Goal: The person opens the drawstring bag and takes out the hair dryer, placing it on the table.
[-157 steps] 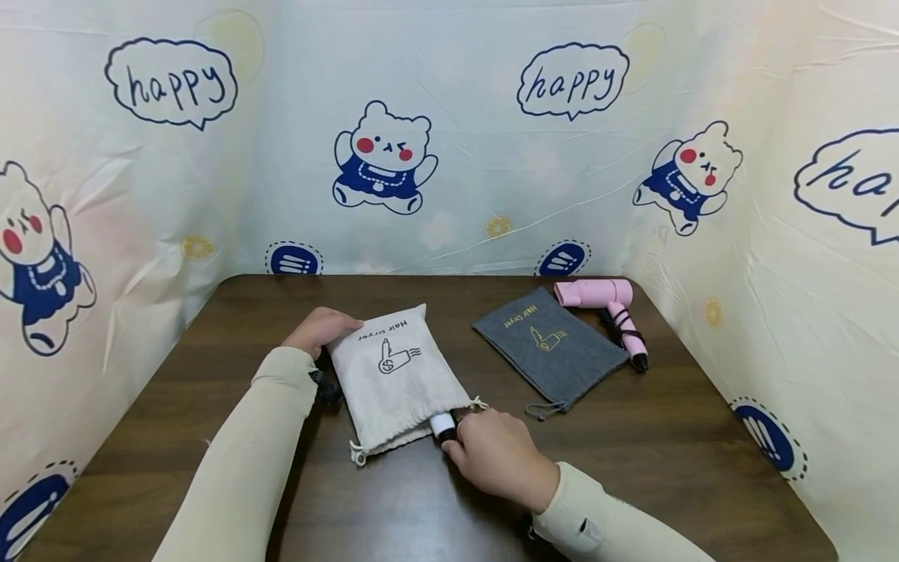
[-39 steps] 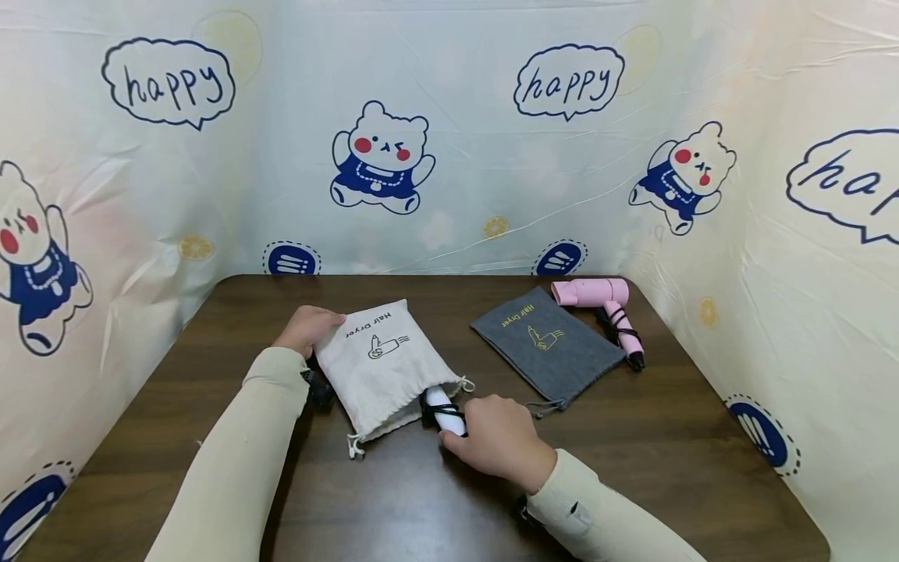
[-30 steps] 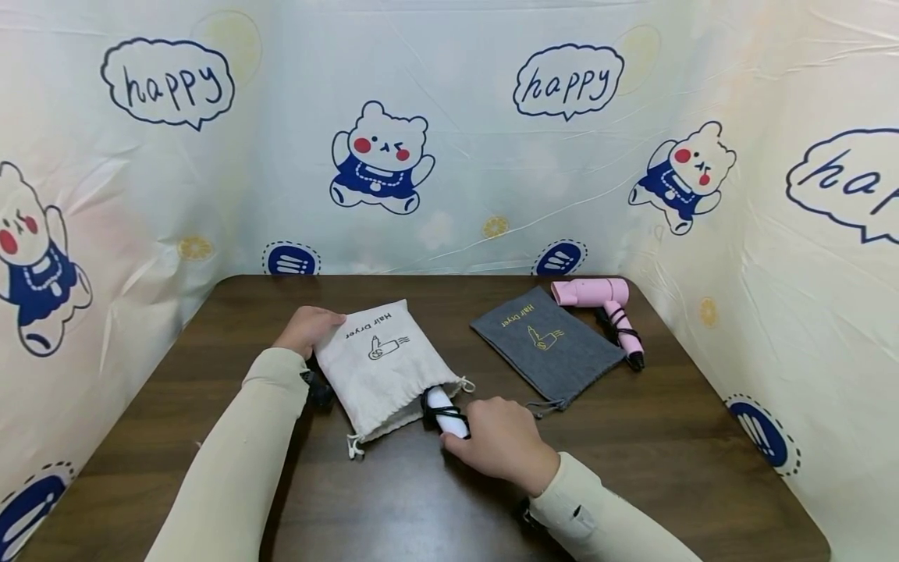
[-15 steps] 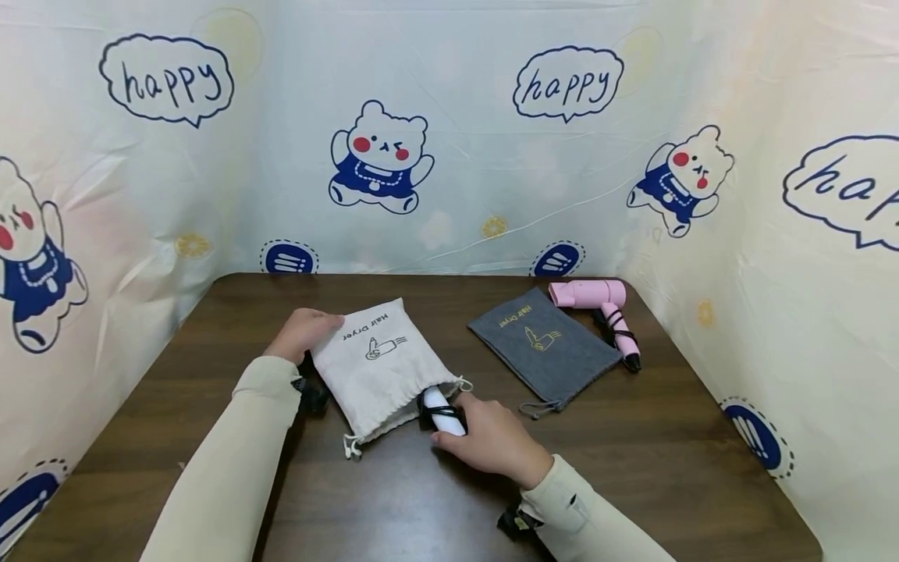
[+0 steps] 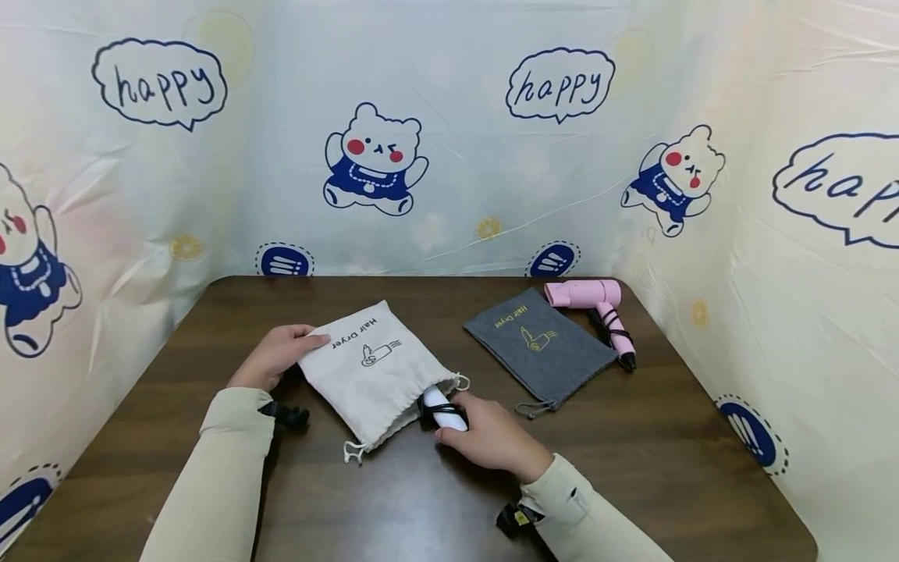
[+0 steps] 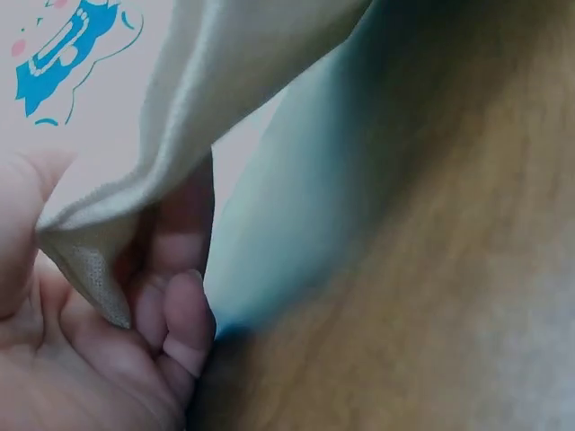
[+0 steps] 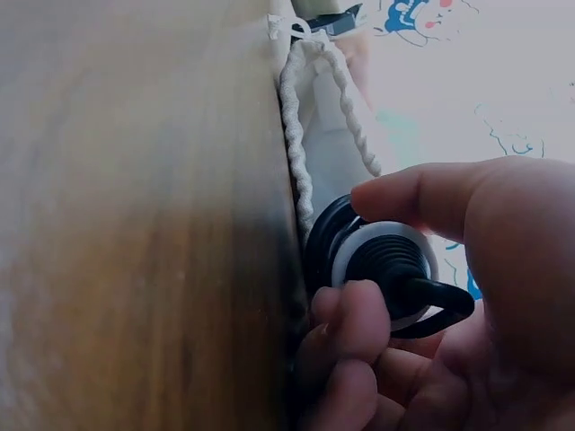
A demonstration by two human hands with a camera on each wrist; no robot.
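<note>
A cream drawstring bag (image 5: pixel 368 382), printed "Hair Dryer", lies on the table with its mouth towards me. My left hand (image 5: pixel 274 355) pinches its far left corner between thumb and fingers; the left wrist view shows the cloth corner (image 6: pixel 94 269) folded into the palm. Out of the bag's gaping mouth sticks the white handle (image 5: pixel 447 417) of a hair dryer, wound with black cord. My right hand (image 5: pixel 495 437) grips this handle, thumb on one side and fingers curled round the other. The handle's black cord end (image 7: pixel 395 274) faces the right wrist camera. The dryer's head is hidden inside the bag.
A grey drawstring bag (image 5: pixel 541 343) with the same print in gold lies flat to the right. Beside it, at the table's far right corner, rests a pink hair dryer (image 5: pixel 586 294) with its cord wrapped round the handle. A patterned curtain (image 5: pixel 463 179) surrounds the brown table (image 5: pixel 632 460).
More of the white handle shows outside the bag than five seconds ago. My left hand and its bag corner have shifted left and nearer. My right hand has slid further up the handle.
</note>
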